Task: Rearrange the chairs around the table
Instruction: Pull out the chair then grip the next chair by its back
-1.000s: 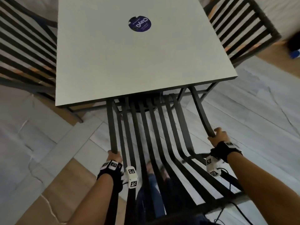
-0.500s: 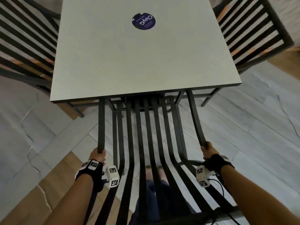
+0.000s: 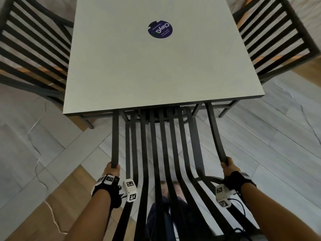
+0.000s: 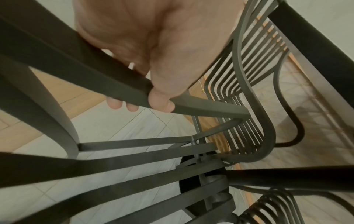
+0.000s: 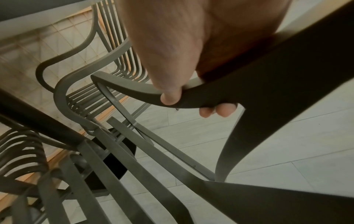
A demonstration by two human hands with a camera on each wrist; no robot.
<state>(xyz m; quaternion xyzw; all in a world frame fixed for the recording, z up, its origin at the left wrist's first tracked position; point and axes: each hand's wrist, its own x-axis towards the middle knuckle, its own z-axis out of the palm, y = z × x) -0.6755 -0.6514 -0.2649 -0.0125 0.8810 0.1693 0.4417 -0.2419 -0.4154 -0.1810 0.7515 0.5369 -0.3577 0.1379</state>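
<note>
A dark slatted metal chair (image 3: 163,153) stands right in front of me, its seat front tucked under the near edge of the white square table (image 3: 156,70). My left hand (image 3: 112,168) grips the chair's left armrest (image 3: 115,138), thumb and fingers wrapped round the bar (image 4: 134,89). My right hand (image 3: 227,165) grips the right armrest (image 3: 215,133), fingers curled under its curved end (image 5: 191,95). Two more slatted chairs stand at the table's sides, one on the left (image 3: 33,49) and one on the right (image 3: 274,39).
A round dark-blue sticker (image 3: 160,29) lies on the tabletop. The floor is pale grey tile with a wood strip (image 3: 57,202) at lower left. My feet (image 3: 172,186) show through the chair slats. The table's black base (image 4: 191,186) sits under the seat fronts.
The chair has slid forward and straightened, its front going further under the table edge. Both hands keep their grip on the armrests and have moved with it.
</note>
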